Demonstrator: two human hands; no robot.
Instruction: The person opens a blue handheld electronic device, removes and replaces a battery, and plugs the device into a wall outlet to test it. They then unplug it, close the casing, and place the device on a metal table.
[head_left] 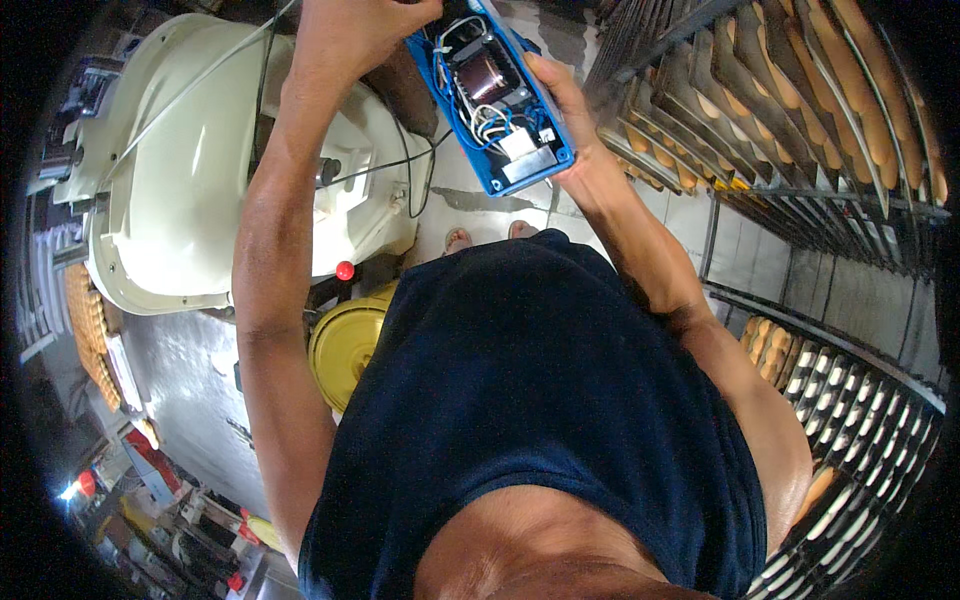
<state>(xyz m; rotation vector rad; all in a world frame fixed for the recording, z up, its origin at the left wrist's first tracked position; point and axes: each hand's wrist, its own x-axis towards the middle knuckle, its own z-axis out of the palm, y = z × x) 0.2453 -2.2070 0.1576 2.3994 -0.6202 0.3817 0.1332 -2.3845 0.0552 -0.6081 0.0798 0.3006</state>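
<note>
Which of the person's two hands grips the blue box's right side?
The right hand, wrapped against that side of the blue box; the left hand is instead near its upper left end.

Cable [380, 169] across gap beside blue box [535, 179]

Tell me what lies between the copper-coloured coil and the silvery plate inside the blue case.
In the head view, white and blue wires and a white block lie between the coil and the plate.

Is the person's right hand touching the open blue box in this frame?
Touching. The head view shows the right hand against the long right side of the open blue box, with no gap visible between them.
</note>
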